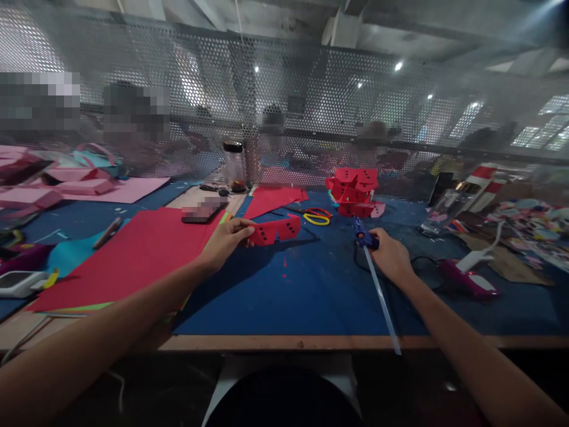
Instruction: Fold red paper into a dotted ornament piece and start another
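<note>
Between the fingers of my left hand (229,242) is one end of a red paper cutout (276,231) with small dark squares on it, raised just above the blue work surface (284,302). My right hand (392,256) grips a blue glue gun (363,232), from whose back a long whitish glue stick (382,299) sticks out. The gun's front points toward a pile of similar red paper pieces (354,188) farther back. Scissors with red and yellow handles (316,216) lie between the pile and the red cutout.
Red paper sheets (120,261) cover the left side, with a phone (204,210) on them. A lidded jar (235,167) stands by the perforated metal screen (293,107). At right are a clear glass (444,210), a purple power strip (471,281) and paper scraps (533,222). People sit beyond the screen.
</note>
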Available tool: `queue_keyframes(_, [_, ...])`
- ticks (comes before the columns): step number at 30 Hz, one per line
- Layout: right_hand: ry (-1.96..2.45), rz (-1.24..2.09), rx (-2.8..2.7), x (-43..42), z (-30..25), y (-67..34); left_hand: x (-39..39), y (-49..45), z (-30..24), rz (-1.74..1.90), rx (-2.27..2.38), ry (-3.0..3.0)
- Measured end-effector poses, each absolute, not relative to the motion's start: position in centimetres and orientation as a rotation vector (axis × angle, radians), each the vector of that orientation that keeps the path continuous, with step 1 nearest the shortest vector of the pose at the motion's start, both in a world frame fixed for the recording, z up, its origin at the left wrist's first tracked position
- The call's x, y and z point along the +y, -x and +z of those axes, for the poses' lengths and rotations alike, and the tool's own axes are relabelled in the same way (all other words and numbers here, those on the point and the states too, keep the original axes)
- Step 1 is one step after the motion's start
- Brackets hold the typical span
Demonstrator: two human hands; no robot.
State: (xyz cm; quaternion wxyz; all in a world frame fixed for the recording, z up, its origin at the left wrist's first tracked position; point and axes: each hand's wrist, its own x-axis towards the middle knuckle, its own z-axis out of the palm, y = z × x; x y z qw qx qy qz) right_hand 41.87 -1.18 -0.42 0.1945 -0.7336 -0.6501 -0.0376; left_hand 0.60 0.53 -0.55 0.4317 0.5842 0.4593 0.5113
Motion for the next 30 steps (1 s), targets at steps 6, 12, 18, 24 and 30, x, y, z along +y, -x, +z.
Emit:
queue_keyframes(6, [2.067,-0.090,-1.822,-1.0,-0.5,-41.9,0.5,-0.4,-0.7,1.264,1.147,-1.474])
queue_keyframes(12, [2.084,-0.070,-1.814,-1.2,-0.3,-41.9,0.6,-0.5,-0.7,1.252,1.176,-1.476])
queue_keyframes(18, [2.116,0.019,-1.783,-1.0,0.0,-42.1,0.5,-0.3,-0.4,1.229,1.198,-1.459])
queue_keyframes(24, [2.117,0.158,-1.792,-0.7,-0.3,-42.8,0.4,-0.1,-0.4,1.217,1.185,-1.446])
queue_keyframes(30, [2.146,0.172,-1.773,0.4,-0.2,-44.7,0.5,-0.1,-0.4,1.226,1.193,-1.426])
